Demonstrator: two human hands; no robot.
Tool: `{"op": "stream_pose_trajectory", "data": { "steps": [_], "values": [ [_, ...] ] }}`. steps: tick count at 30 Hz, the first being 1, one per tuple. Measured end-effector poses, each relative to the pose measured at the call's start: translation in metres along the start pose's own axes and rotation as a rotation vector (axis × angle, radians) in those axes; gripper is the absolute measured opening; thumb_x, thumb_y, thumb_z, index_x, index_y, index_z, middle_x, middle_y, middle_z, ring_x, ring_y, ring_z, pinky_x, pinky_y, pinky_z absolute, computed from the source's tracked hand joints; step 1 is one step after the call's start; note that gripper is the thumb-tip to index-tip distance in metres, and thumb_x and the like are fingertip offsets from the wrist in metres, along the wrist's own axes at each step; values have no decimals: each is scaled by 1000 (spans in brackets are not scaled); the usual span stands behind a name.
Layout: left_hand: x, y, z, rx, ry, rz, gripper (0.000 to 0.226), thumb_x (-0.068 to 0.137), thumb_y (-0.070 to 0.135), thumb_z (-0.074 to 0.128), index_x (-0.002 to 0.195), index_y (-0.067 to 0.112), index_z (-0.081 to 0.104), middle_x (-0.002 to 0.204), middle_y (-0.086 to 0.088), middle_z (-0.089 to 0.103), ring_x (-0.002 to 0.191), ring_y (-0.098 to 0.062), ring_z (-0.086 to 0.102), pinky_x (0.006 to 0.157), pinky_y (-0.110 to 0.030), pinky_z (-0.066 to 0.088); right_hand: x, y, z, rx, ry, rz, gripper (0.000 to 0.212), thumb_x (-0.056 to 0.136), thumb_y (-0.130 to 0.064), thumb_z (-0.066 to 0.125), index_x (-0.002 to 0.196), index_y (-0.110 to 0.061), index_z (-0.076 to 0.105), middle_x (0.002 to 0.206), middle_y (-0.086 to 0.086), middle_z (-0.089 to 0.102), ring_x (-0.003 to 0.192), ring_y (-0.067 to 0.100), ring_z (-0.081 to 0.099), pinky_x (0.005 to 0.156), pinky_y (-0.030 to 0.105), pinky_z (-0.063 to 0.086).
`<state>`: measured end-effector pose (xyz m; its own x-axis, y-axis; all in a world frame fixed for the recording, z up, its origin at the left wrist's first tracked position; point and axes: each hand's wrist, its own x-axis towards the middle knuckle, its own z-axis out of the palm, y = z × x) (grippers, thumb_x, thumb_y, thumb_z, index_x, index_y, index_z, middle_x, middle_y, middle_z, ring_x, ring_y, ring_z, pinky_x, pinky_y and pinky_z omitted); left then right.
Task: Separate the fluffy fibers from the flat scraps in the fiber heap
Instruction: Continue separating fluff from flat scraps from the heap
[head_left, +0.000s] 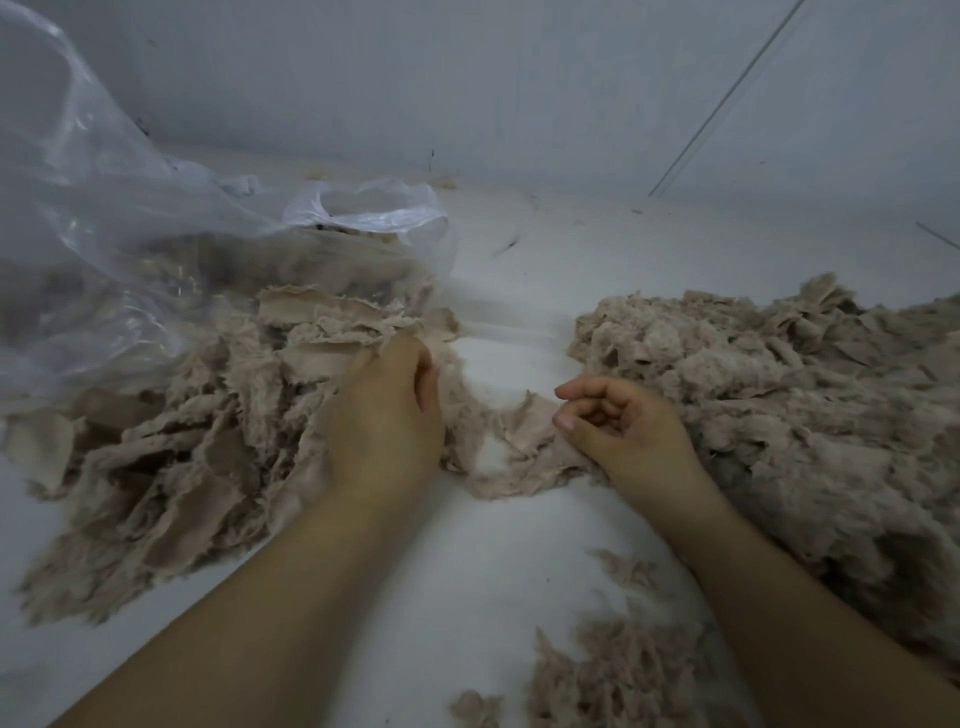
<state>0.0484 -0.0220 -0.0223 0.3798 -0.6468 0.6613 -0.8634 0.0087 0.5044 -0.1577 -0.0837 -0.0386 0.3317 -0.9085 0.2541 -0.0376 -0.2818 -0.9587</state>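
Note:
A heap of flat, ragged beige scraps (171, 447) spreads over the left of the white surface. A fluffier beige fiber pile (789, 415) lies on the right. My left hand (387, 415) rests on the right edge of the scrap heap, fingers curled down into the scraps at its tip. My right hand (618, 426) lies palm-up at the left edge of the fluffy pile, fingers loosely curled, nothing visibly held. A thin beige piece (519, 441) lies between the two hands.
A clear plastic bag (130, 218) holding more beige material lies at the back left. Small loose tufts (613, 670) sit near the front edge. A grey wall (519, 78) closes the back. White surface (519, 270) shows between the piles.

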Motion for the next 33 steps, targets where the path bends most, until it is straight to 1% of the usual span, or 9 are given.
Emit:
{"op": "stream_pose_trajectory", "data": {
  "steps": [2,4,9,13,16,21,27,30,33],
  "values": [
    [-2,0,0,385,-189,83,12,82,0,54,87,8,62,94,-13,58,93,-32,50,67,-39,35,-1,0,0,-10,-18,-15,24,86,1,70,97,-20,71,90,1,72,81,10,65,73,16,52],
    [-4,5,-3,530,-315,105,14,78,2,53,86,4,64,101,-15,54,103,-34,48,73,-40,37,-2,0,0,-10,-15,-23,27,84,2,71,95,-23,72,96,3,72,87,11,67,77,17,52],
    [-10,27,0,430,-182,402,18,69,14,51,76,7,66,86,-13,60,86,-34,53,69,-42,35,-3,0,-1,-90,3,-37,31,83,3,72,94,-26,73,104,0,71,95,6,67,87,18,52],
    [-20,34,23,394,-416,402,26,92,37,49,107,25,66,100,3,58,102,-25,36,71,-36,14,-2,0,1,-149,3,-81,27,80,6,74,89,-20,74,103,1,70,96,9,67,87,18,51],
    [-23,27,28,384,-494,340,23,92,34,47,101,34,68,86,12,49,95,-17,25,65,-33,6,0,3,0,-265,-11,-117,28,75,7,77,82,-20,73,103,-1,67,95,1,63,84,12,48],
    [-23,34,25,123,-467,318,19,91,29,58,94,32,76,84,11,65,89,-13,34,66,-34,15,1,4,0,-334,-22,-73,38,75,11,70,78,-26,70,100,-7,65,94,-4,61,82,8,45],
    [-22,33,22,-353,-283,218,22,85,10,64,96,23,78,87,8,72,87,-22,60,77,-46,44,-2,-5,2,4,-1,27,21,94,-10,61,114,-18,64,93,2,74,89,14,70,76,26,56],
    [-23,34,25,-569,-270,4,26,82,5,74,89,29,77,82,16,68,82,-10,63,74,-31,51,-2,-6,3,-2,12,13,32,87,-2,69,115,-15,61,78,-1,70,71,7,65,66,19,52],
    [-22,35,22,-841,-319,-231,37,78,6,75,91,40,71,79,5,72,73,-19,67,69,-44,56,0,-6,3,54,38,26,38,84,-15,72,120,-17,59,103,-1,71,93,7,67,83,20,53]
  ]
}}
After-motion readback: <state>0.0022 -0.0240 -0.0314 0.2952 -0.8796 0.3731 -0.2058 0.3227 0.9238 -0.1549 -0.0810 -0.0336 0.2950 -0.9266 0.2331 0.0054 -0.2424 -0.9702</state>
